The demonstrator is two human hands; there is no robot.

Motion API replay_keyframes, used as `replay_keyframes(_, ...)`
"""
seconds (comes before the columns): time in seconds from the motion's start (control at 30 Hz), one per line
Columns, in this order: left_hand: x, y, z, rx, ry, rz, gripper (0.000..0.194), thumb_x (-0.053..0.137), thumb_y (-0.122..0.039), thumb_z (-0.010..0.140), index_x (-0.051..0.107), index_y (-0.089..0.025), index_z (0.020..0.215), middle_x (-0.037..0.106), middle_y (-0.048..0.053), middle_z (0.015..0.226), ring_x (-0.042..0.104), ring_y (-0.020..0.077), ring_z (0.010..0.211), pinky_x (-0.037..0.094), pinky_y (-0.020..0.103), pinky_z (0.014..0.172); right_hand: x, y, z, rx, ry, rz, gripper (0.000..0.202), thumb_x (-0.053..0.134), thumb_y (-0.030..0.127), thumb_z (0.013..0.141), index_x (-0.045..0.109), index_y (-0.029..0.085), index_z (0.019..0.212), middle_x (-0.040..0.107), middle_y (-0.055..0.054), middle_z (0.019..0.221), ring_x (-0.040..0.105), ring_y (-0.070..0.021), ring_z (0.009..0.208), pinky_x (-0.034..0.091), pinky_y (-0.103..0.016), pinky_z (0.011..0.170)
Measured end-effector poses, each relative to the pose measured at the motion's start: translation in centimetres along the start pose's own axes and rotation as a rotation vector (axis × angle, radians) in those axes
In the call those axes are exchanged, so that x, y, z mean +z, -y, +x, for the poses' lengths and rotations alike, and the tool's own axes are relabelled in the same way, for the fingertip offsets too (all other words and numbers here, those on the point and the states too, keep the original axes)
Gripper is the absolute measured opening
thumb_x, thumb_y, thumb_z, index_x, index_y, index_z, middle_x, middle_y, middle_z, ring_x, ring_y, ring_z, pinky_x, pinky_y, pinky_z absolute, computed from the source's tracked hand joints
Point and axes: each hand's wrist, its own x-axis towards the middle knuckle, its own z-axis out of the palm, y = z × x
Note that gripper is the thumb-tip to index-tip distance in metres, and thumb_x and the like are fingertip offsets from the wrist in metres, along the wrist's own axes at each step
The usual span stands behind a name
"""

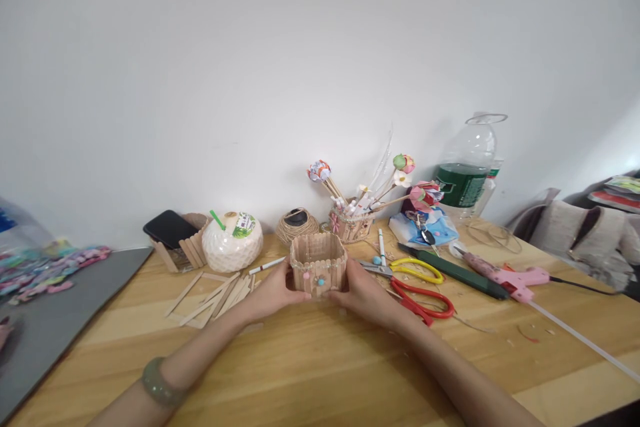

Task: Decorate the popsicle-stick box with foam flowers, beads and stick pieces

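Between both hands stands a small box made of craft sticks [319,263], open at the top, with twine round its upper part and small pink and blue beads on its front. My left hand [277,290] grips its left side, thumb along the lower front. On the right side, my right hand [363,290] holds it the same way. The fingers behind the box are partly hidden. Loose craft sticks [220,300] lie left of my left hand, near a marker [269,265]. Scissors with red and yellow handles [420,270] rest right of my right hand.
Behind the box are a twine ball [299,225] and a stick holder with paper flowers [353,223]. To the left stand a coconut with a straw [233,247] and a phone [171,229]. A pink glue gun [520,280] and a large bottle [465,173] are at the right.
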Motion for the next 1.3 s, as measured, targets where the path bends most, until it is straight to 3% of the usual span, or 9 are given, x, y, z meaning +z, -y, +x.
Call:
replay_keyframes(0.13,0.0,0.5,0.1,-0.062,-0.02,-0.076,0.062,0.072,-0.029,0.066,0.044,-0.017,0.12,0.055,0.012,0.127,0.052,0.0294,0.114,0.039,0.046,0.098,-0.1,0.3,0.1,0.018,-0.016,0.015,0.053,0.061,0.022,0.072,0.043,0.017,0.122,0.056,-0.01,0.122,0.051,-0.0267,0.112,0.039,-0.04,0.095)
replay_keyframes(0.53,1.4,-0.7,-0.1,-0.087,-0.099,-0.209,0.058,0.063,-0.034,0.073,0.043,-0.018,0.125,0.051,0.009,0.132,0.044,0.0292,0.123,0.032,0.045,0.105,0.5,0.2,0.1,0.09,-0.101,0.087,0.064,0.057,0.029,0.076,0.03,0.016,0.132,0.046,-0.012,0.134,0.044,-0.0246,0.121,0.032,-0.042,0.102)
replay_keyframes(0.97,2.0,0.2,0.0,-0.094,-0.178,-0.277,0.059,0.067,-0.035,0.069,0.047,-0.018,0.122,0.055,0.008,0.129,0.047,0.0294,0.12,0.032,0.046,0.104,0.9,-0.2,0.0,0.158,-0.096,0.091,0.062,0.054,0.035,0.078,0.033,0.013,0.132,0.049,-0.013,0.13,0.046,-0.0266,0.119,0.034,-0.043,0.1)
replay_keyframes(1.3,1.7,-0.4,0.3,-0.155,-0.216,-0.299,0.06,0.066,-0.045,0.066,0.053,-0.017,0.117,0.053,0.011,0.131,0.045,0.0319,0.122,0.028,0.048,0.107,0.9,-0.2,0.1,0.157,-0.115,0.129,0.061,0.055,0.036,0.079,0.034,0.021,0.134,0.047,-0.01,0.134,0.042,-0.0279,0.123,0.033,-0.044,0.102)
